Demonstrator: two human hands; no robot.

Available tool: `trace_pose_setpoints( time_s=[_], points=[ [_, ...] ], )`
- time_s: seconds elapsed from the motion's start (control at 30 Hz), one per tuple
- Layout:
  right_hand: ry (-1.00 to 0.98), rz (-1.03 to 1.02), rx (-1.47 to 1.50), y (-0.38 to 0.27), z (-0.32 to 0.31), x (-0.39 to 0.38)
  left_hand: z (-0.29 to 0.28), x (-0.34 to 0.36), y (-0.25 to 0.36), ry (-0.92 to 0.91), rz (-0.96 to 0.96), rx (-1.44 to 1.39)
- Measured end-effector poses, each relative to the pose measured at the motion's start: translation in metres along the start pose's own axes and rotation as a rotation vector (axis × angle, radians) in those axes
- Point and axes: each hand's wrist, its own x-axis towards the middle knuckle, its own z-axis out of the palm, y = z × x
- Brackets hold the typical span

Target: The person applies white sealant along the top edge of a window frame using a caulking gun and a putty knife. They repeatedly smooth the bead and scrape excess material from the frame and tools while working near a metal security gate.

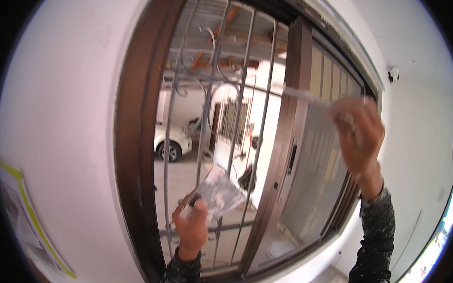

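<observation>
If scanning left to right, can see a white wall (63,111) with a yellow-edged sheet (21,224) at eight o'clock, then brown window frame (140,108) and a white vehicle (173,142) around nine, behind a metal grille (206,113). Near seven, got the left hand (192,227) with fingers closed on a pale, smeared board (225,191) at six. Up at two, a thin pale strip (308,93), pretty blurred. At three, got the right hand (359,131) with fingers curled round the strip's near end, though can't tell the exact grip.
</observation>
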Motion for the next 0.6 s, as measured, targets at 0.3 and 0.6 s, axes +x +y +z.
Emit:
trace_pose_setpoints(
  time_s=[0.3, 0.6],
  points=[
    [0.261, 0.174, -0.361, 0.089, 0.066, 0.229, -0.057, 0.003, 0.017, -0.06, -0.568, -0.379],
    [0.173, 0.208, -0.331, 0.098, 0.101, 0.31, -0.055, 0.014, 0.031, -0.179, -0.573, -0.351]
  ],
)
